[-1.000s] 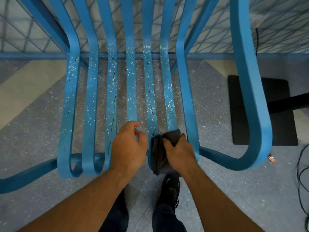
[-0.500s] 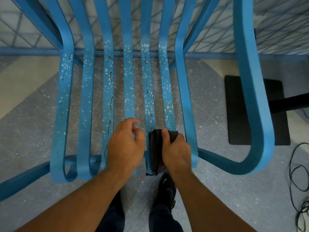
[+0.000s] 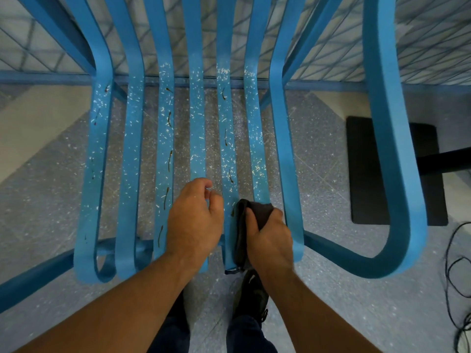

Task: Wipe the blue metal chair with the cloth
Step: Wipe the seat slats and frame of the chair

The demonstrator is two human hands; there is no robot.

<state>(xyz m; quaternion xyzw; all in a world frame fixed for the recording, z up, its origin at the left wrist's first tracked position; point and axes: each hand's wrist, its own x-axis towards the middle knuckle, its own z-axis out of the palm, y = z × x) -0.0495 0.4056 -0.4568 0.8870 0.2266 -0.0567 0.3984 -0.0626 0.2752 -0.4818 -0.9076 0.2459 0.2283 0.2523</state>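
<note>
A blue chair (image 3: 197, 123) is seen from above. Its seat is made of long flat bars with gaps between them. Lots of little white bits (image 3: 256, 149) lie on the bars, and there are some thin brown marks (image 3: 169, 159) too.

The right hand (image 3: 270, 240) is at the front edge of the seat. Its fingers and thumb are curled tight round a dark cloth (image 3: 257, 210). The cloth is bunched up and pressed on the bars just right of the middle one, and a bit of it hangs over the front edge.

The left hand (image 3: 193, 222) rests just beside it on the middle bar, near the front. Its fingers are curled, and I cannot tell if they hold the bar or only lie on it.

Under the chair is a grey spotted floor (image 3: 51, 194). A black mat (image 3: 367, 174) lies on the floor to the right, past the chair's arm (image 3: 397, 161), with black wires (image 3: 456, 271) near it. A dark shoe (image 3: 252, 294) shows below the right hand.
</note>
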